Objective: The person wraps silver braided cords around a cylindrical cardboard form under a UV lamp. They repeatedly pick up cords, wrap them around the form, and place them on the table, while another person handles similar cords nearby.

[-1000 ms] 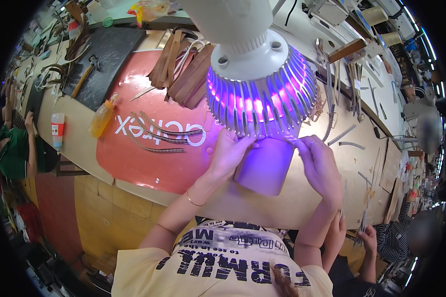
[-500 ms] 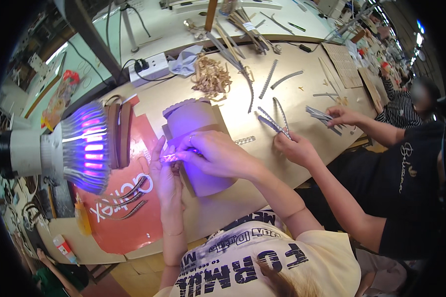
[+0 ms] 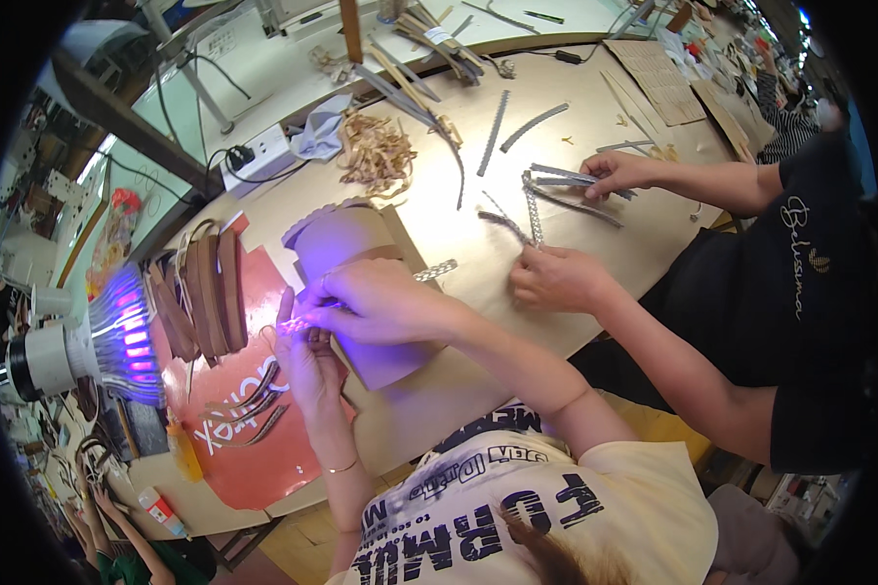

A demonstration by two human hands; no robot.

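A brown panel with a scalloped top edge (image 3: 346, 239) lies on the tan workbench (image 3: 478, 244), lit violet by a lamp. My right hand (image 3: 376, 302) reaches across it from the right and pinches a thin sparkling strip (image 3: 300, 320) at the panel's left edge. Coming up from below, my left hand (image 3: 307, 366) grips that same edge of the panel, fingertips touching the strip. The lower part of the panel is hidden under my hands.
A finned violet lamp (image 3: 117, 336) sits at the left. Curved brown straps (image 3: 200, 297) lie on a red sheet (image 3: 254, 448). A co-worker in black works metal strips (image 3: 532, 210) with a hand (image 3: 556, 278) close on my right. A yellow glue bottle (image 3: 180, 448) stands near the front edge.
My view has swung right, so the lamp moved from overhead to the far left. Both hands stayed on the panel. The co-worker's hands came fully into view.
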